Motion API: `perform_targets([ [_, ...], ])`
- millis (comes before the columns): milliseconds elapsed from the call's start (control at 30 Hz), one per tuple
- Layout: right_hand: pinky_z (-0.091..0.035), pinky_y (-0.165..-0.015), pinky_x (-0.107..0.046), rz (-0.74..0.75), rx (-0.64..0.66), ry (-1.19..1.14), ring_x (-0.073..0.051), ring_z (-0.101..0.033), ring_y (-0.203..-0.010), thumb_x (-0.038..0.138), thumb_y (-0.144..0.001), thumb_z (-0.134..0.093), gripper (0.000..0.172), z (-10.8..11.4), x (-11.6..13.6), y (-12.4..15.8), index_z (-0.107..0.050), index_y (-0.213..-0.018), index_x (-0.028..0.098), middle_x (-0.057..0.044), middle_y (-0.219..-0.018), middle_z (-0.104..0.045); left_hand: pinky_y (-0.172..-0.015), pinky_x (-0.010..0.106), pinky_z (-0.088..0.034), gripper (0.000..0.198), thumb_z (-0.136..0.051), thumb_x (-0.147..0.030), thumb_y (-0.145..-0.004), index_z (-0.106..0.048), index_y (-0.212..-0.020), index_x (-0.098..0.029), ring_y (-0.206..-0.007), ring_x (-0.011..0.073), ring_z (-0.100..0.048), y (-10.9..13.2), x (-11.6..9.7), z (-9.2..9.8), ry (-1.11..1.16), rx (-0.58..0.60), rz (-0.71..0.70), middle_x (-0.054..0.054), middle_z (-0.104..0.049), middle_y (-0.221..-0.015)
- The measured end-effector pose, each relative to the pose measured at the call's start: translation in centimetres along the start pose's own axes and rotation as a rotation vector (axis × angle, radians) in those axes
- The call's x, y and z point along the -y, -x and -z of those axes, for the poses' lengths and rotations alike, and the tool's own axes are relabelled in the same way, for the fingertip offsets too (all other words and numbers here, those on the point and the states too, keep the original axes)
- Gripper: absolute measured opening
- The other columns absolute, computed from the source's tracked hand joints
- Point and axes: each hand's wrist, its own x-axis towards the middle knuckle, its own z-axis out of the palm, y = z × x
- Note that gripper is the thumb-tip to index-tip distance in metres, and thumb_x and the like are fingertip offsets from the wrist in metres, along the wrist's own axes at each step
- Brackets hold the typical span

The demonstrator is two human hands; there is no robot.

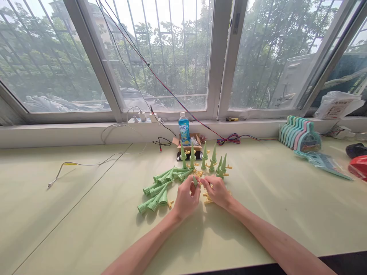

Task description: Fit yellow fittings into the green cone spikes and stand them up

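Near the middle of the table, my left hand (187,194) is closed around a green plastic cone (195,181), whose tip shows between the fingers. My right hand (216,190) meets it from the right, its fingers pinched together; whatever they hold is hidden or too small to make out. Left of my hands lies a pile of loose green cones (157,191). Beyond them several green cones (213,158) stand upright, with small yellow pieces sticking out of their sides. More yellow plastic pieces (207,199) lie partly under my right hand, and one yellow piece (170,203) is beside the left pile.
A blue bottle (184,130) stands by an open cardboard box (196,139), with a dark phone (197,156) in front. Cables (232,138) and a power strip (143,120) are along the window sill. At right are pastel plastic dustpan-like items (301,133) and a red object (358,167).
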Motion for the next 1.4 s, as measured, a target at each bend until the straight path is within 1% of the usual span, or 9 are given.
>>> perform_targets([
  [133, -0.034, -0.059, -0.027, 0.005, 0.008, 0.007, -0.012, -0.034, -0.052, 0.040, -0.103, -0.033, 0.051, -0.09, 0.05, 0.05, -0.037, -0.056, 0.020, 0.003, -0.052, -0.039, -0.053, 0.023, -0.043, 0.008, -0.049, -0.021, -0.091, -0.053, -0.098, -0.021, -0.054, 0.0103, -0.050, 0.01, 0.06, 0.02, -0.017, 0.008, -0.009, -0.001, -0.056, -0.072],
  [467, -0.035, -0.060, -0.027, -0.004, 0.006, 0.002, -0.013, -0.035, -0.053, 0.043, -0.102, -0.033, 0.051, 0.05, 0.32, -0.05, -0.037, -0.057, 0.021, 0.003, -0.052, -0.040, -0.063, 0.027, -0.051, 0.011, -0.052, -0.018, -0.087, -0.054, -0.098, -0.020, -0.062, 0.0136, -0.061, -0.17, -0.29, 0.02, -0.010, -0.049, 0.006, 0.003, -0.065, -0.083],
  [600, -0.036, -0.061, -0.028, -0.001, 0.018, -0.010, -0.014, -0.039, -0.055, 0.042, -0.103, -0.032, 0.049, 0.22, 0.58, -0.08, -0.042, -0.061, 0.020, 0.001, -0.056, -0.047, -0.065, 0.028, -0.053, 0.012, -0.053, -0.018, -0.087, -0.054, -0.098, -0.019, -0.063, 0.0134, -0.061, -0.16, -0.15, 0.06, -0.017, -0.058, 0.010, 0.004, -0.064, -0.086],
  [733, -0.038, -0.062, -0.028, -0.004, 0.004, -0.029, -0.014, -0.044, -0.056, 0.042, -0.103, -0.032, 0.049, 0.20, 0.57, -0.10, -0.045, -0.061, 0.020, 0.000, -0.058, -0.054, -0.067, 0.028, -0.053, 0.016, -0.052, -0.013, -0.084, -0.055, -0.099, -0.019, -0.067, 0.0129, -0.061, -0.16, -0.10, 0.09, -0.011, -0.045, -0.063, 0.004, -0.061, -0.091],
  [1033, -0.038, -0.060, -0.028, -0.035, -0.045, -0.033, -0.014, -0.046, -0.054, 0.038, -0.103, -0.031, 0.049, 0.04, 0.31, -0.12, -0.048, -0.060, 0.020, -0.001, -0.056, -0.054, -0.073, 0.030, -0.055, 0.026, -0.048, -0.006, -0.082, -0.057, -0.101, -0.021, -0.093, 0.0187, -0.061, -0.29, -0.62, 0.13, 0.025, 0.000, -0.158, 0.008, -0.059, -0.104],
  [1133, -0.039, -0.061, -0.028, -0.049, -0.060, -0.037, -0.014, -0.047, -0.056, 0.040, -0.103, -0.032, 0.049, 0.03, 0.32, -0.14, -0.049, -0.061, 0.020, -0.001, -0.058, -0.054, -0.073, 0.030, -0.056, 0.029, -0.048, -0.007, -0.083, -0.058, -0.106, -0.022, -0.095, 0.0189, -0.061, -0.28, -0.79, 0.11, 0.015, -0.022, -0.131, 0.008, -0.058, -0.108],
  [1233, -0.038, -0.061, -0.027, -0.069, -0.073, -0.048, -0.014, -0.047, -0.056, 0.042, -0.102, -0.033, 0.047, 0.02, 0.28, -0.11, -0.049, -0.064, 0.020, 0.000, -0.058, -0.053, -0.066, 0.028, -0.056, 0.028, -0.050, -0.012, -0.085, -0.055, -0.111, -0.023, -0.082, 0.0150, -0.061, -0.30, -0.75, 0.12, 0.011, -0.079, -0.069, 0.008, -0.055, -0.113],
  [1300, -0.036, -0.059, -0.026, -0.079, -0.091, -0.058, -0.014, -0.045, -0.054, 0.044, -0.102, -0.033, 0.046, 0.04, 0.24, -0.09, -0.049, -0.066, 0.020, 0.001, -0.058, -0.051, -0.059, 0.025, -0.054, 0.021, -0.049, -0.018, -0.089, -0.054, -0.109, -0.022, -0.073, 0.0120, -0.059, -0.37, -0.65, 0.12, 0.040, -0.121, 0.000, 0.008, -0.054, -0.112],
  [1400, -0.036, -0.058, -0.026, -0.076, -0.103, -0.081, -0.014, -0.045, -0.055, 0.044, -0.102, -0.034, 0.044, 0.13, 0.24, -0.08, -0.050, -0.069, 0.020, 0.001, -0.058, -0.051, -0.047, 0.019, -0.044, 0.015, -0.048, -0.031, -0.094, -0.052, -0.106, -0.021, -0.061, 0.0100, -0.055, -0.56, -0.62, 0.09, 0.136, -0.150, 0.139, 0.004, -0.056, -0.093],
])
